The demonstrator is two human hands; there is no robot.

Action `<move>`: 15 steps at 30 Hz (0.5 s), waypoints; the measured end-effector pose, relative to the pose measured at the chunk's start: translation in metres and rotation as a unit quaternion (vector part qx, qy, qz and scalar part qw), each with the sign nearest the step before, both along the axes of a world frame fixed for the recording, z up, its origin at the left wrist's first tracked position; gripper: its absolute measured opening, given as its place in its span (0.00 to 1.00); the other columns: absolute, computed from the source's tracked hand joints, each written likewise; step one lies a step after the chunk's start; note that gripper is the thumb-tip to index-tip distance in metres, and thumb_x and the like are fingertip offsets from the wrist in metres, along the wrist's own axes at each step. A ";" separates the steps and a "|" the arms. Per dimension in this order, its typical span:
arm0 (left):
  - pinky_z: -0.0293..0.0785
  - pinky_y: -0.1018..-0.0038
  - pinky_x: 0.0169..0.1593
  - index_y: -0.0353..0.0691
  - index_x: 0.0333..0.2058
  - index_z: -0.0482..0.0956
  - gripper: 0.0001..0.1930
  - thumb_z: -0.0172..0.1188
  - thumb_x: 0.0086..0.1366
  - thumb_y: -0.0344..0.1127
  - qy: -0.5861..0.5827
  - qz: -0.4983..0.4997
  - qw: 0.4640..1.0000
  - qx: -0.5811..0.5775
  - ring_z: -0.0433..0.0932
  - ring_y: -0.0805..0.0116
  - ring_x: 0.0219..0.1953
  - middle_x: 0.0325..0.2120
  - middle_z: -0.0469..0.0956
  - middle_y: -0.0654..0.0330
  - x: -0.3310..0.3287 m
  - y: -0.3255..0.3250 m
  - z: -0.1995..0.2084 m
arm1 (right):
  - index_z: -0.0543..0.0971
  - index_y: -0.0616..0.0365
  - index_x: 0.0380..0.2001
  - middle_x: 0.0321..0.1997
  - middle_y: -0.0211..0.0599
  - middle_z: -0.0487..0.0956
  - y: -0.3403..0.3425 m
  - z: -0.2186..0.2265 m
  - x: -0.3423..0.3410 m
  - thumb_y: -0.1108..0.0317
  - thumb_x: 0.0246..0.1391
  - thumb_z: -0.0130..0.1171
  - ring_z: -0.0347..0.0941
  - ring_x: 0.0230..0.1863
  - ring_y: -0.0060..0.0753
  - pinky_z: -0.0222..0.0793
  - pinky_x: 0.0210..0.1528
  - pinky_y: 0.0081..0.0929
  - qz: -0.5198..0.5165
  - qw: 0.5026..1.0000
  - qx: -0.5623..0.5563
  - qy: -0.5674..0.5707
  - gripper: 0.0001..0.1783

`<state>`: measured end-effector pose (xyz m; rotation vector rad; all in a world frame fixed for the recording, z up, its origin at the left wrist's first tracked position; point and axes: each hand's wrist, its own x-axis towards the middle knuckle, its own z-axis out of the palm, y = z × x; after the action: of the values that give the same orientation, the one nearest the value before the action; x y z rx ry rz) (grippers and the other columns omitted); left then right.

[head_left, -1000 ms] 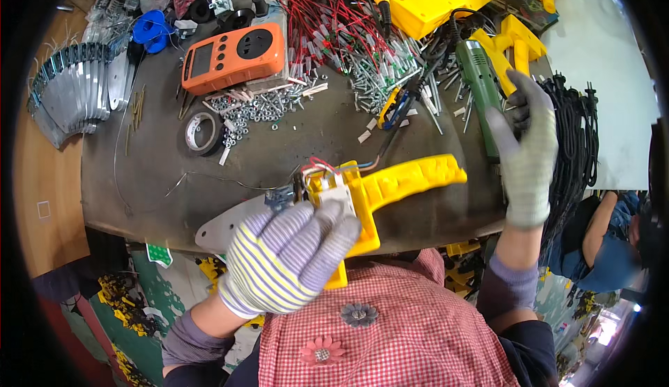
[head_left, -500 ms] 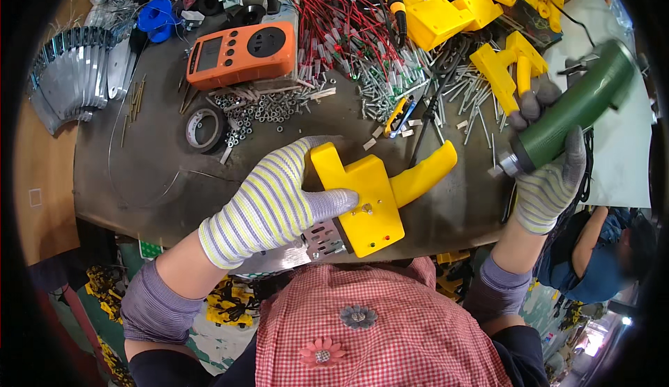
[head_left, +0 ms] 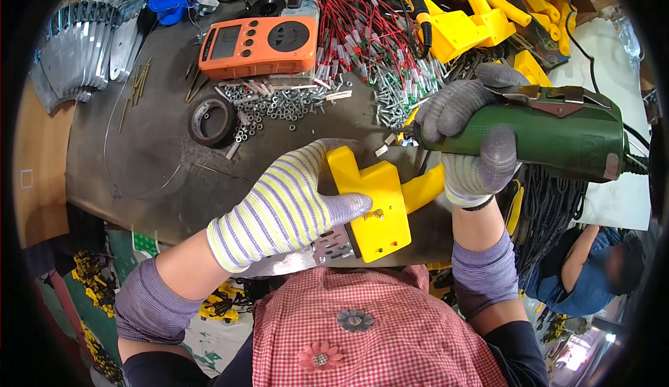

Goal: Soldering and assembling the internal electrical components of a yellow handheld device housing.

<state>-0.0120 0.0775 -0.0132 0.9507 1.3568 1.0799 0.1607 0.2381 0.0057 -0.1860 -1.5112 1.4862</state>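
Observation:
My left hand (head_left: 279, 206), in a striped glove, is closed around a yellow plastic housing (head_left: 383, 223), its thumb lying on the top face. The housing has a curved handle on its right and small screws and red and dark dots on its face. A slotted metal plate (head_left: 333, 245) sticks out of its left side near the table's front edge. My right hand (head_left: 468, 136), gloved too, grips a corded green electric screwdriver (head_left: 564, 136). The tool lies almost level above the table, with its thin dark tip pointing left, beyond the housing's handle. My right fingers partly cover its front end.
An orange meter (head_left: 261, 45) stands behind loose nuts (head_left: 275, 112) and a roll of black tape (head_left: 212, 120). Red wires (head_left: 341, 18), screws and more yellow housings (head_left: 456, 35) fill the back. Metal blades (head_left: 80, 52) fan out at left. Black cables (head_left: 547, 199) hang at right, near another person (head_left: 585, 268).
My right hand has brought the green electric screwdriver leftward and turned it from a steep slant to nearly level. My left hand keeps its hold on the yellow housing; the view has shifted slightly.

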 end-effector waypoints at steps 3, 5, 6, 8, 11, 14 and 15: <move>0.78 0.68 0.49 0.25 0.55 0.72 0.34 0.74 0.55 0.41 -0.048 0.032 0.998 0.021 0.84 0.59 0.45 0.40 0.83 0.45 0.006 -0.002 -0.008 | 0.66 0.61 0.62 0.27 0.33 0.75 -0.004 0.007 0.000 0.47 0.58 0.62 0.72 0.25 0.34 0.71 0.34 0.37 -0.013 1.000 0.018 0.011 0.38; 0.78 0.67 0.48 0.25 0.54 0.73 0.34 0.73 0.55 0.41 -0.014 0.027 0.999 0.017 0.84 0.59 0.45 0.40 0.83 0.45 0.003 -0.001 -0.008 | 0.66 0.61 0.63 0.27 0.33 0.74 -0.008 0.017 -0.001 0.46 0.58 0.61 0.71 0.24 0.34 0.70 0.33 0.36 0.008 0.999 0.032 0.024 0.38; 0.78 0.67 0.47 0.25 0.54 0.73 0.33 0.73 0.55 0.40 0.021 0.017 1.000 0.013 0.84 0.59 0.44 0.39 0.83 0.44 0.001 -0.001 -0.006 | 0.65 0.60 0.63 0.26 0.33 0.74 -0.008 0.020 0.000 0.45 0.58 0.60 0.71 0.24 0.34 0.70 0.31 0.36 0.025 0.998 0.046 0.038 0.39; 0.79 0.67 0.44 0.25 0.52 0.74 0.32 0.74 0.55 0.41 -0.009 0.018 1.000 -0.001 0.84 0.60 0.41 0.38 0.83 0.44 0.003 0.000 0.000 | 0.65 0.58 0.63 0.25 0.33 0.73 -0.006 0.026 0.006 0.43 0.58 0.59 0.70 0.23 0.33 0.69 0.31 0.36 0.035 0.994 0.076 0.069 0.39; 0.80 0.69 0.41 0.26 0.49 0.75 0.30 0.76 0.55 0.42 0.028 -0.004 1.000 0.000 0.85 0.64 0.38 0.36 0.84 0.49 0.002 0.003 -0.003 | 0.66 0.53 0.64 0.23 0.32 0.72 -0.009 0.038 0.013 0.44 0.57 0.60 0.71 0.23 0.33 0.68 0.29 0.35 0.116 0.981 0.121 0.094 0.37; 0.75 0.72 0.58 0.31 0.61 0.68 0.31 0.70 0.60 0.24 -0.047 -0.024 0.991 -0.121 0.78 0.70 0.51 0.48 0.80 0.56 0.001 0.006 0.020 | 0.66 0.53 0.63 0.23 0.33 0.73 -0.009 0.049 0.018 0.45 0.57 0.61 0.71 0.24 0.33 0.67 0.26 0.32 0.127 0.974 0.171 0.077 0.37; 0.75 0.72 0.58 0.31 0.61 0.68 0.31 0.70 0.60 0.24 -0.047 -0.024 0.991 -0.121 0.78 0.70 0.51 0.48 0.80 0.56 0.002 0.006 0.021 | 0.66 0.54 0.65 0.24 0.31 0.73 -0.011 0.049 0.014 0.44 0.58 0.59 0.72 0.25 0.33 0.68 0.27 0.32 0.166 0.967 0.161 0.109 0.39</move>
<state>-0.0100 0.0839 0.0082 0.7405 1.3455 0.8890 0.1747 0.2273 0.0551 0.4310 -1.6307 1.4337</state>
